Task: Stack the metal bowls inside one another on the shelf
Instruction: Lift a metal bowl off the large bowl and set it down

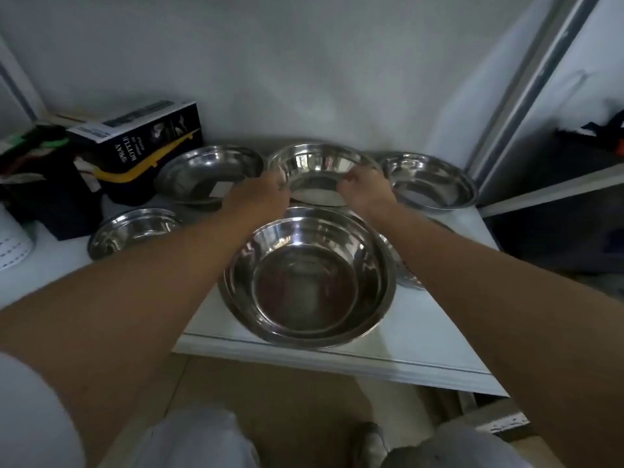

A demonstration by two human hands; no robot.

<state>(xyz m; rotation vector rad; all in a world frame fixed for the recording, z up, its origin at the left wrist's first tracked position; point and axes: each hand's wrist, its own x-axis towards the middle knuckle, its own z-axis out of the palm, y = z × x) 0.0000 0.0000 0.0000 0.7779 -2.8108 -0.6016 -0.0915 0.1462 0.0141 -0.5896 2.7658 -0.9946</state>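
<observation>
Several shiny metal bowls sit on a white shelf (pixel 415 336). Near the front edge is a stack of bowls (pixel 305 278), one nested in a larger one. Behind it is the middle back bowl (pixel 320 168), tilted toward me. My left hand (pixel 261 194) grips its left rim and my right hand (pixel 364 189) grips its right rim. More bowls lie around: a back left bowl (pixel 209 172), a back right bowl (pixel 430 182), and a front left bowl (pixel 133 231). Another bowl (pixel 403 268) is partly hidden under my right forearm.
A dark spray bottle box (pixel 141 140) leans at the back left over dark clutter (pixel 40 184). A white object (pixel 11 244) sits at the far left. The cabinet's grey back wall (pixel 270 79) and a metal frame post (pixel 526 86) bound the shelf.
</observation>
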